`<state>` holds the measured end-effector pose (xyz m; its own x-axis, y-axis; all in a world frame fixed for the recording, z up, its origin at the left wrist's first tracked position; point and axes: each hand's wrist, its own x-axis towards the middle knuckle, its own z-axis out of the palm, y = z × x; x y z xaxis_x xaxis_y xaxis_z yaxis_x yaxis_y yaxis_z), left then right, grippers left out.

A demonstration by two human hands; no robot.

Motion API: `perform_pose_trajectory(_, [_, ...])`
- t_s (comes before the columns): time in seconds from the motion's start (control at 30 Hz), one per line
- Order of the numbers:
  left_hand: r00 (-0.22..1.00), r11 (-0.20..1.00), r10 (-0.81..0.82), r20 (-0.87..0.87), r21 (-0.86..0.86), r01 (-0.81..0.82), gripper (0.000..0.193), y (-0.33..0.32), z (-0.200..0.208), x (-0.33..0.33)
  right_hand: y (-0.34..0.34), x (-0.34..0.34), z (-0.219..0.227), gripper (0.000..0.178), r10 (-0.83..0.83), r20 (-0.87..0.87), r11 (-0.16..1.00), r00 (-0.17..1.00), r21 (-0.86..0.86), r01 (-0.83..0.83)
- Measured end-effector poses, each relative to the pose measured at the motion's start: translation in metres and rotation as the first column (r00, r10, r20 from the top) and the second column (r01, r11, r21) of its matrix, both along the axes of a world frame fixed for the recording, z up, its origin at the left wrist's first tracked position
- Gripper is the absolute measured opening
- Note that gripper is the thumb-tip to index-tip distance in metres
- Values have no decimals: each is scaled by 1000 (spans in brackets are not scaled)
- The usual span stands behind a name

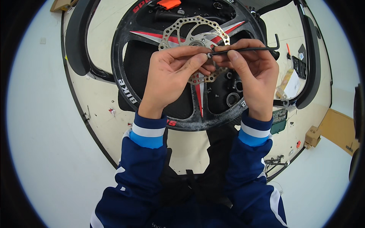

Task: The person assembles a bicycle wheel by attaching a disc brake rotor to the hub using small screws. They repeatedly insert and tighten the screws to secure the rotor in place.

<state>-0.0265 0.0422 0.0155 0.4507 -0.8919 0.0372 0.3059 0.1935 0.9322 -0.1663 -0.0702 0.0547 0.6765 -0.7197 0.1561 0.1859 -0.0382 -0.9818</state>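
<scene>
My right hand (254, 72) is closed on a black L-shaped hex key (260, 48), whose bent short end points up at the right. Between the thumb and fingertips of my left hand (167, 76) is a small bolt (209, 56), its head meeting the hex key's tip. Both hands are above a black spoked bicycle wheel (205, 124) with red and silver accents. A perforated silver disc brake rotor (166, 39) lies at the wheel's hub, partly hidden by my fingers.
The wheel rests on a black chair with armrests (78, 41) on both sides. Loose rings (232, 99) and small bolts lie between the spokes, with an orange piece (169, 3) at the far side. A green tool case (279, 121) and cardboard box (313, 136) stand on the floor.
</scene>
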Motion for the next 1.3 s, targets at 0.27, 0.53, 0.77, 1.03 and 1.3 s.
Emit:
perform_pose_trajectory(0.27, [997,999,26,-72,21,-24,25,0,1,-2,0,1,-3,13,-14,-55,988,998,-156,5])
perform_pose_trajectory(0.53, [996,999,33,-79,15,-32,25,0,-1,-2,4,3,-3,12,-54,-51,974,997,-225,42])
perform_pose_trajectory(0.77, [992,999,50,-116,-1,-51,24,1,-1,-2,10,6,0,9,-121,-80,966,989,-239,99])
perform_pose_trajectory(1.03, [990,999,47,-131,-3,-47,23,1,0,-1,11,7,-5,13,-174,-110,962,979,-230,145])
perform_pose_trajectory(1.3, [994,999,39,-104,0,-39,25,1,0,-1,12,9,-7,13,-149,-80,968,986,-213,130])
